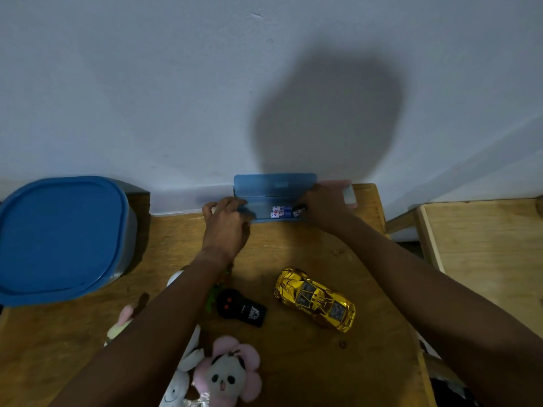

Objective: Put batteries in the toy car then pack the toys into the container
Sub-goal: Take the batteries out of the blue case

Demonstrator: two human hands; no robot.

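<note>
While my left hand (224,227) grips the end of the blue case (274,186) by the wall (176,98) and my right hand (323,202) touches the batteries (281,212) inside (can't tell if it's pinching), they're light, slick little rollers, so I'd nip one mid-body, car (316,299) sitting nearer me.

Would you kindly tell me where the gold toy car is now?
In the head view, the gold toy car sits on the wooden table, right of centre, beside the black remote and nearer the person than the blue battery case.
</note>
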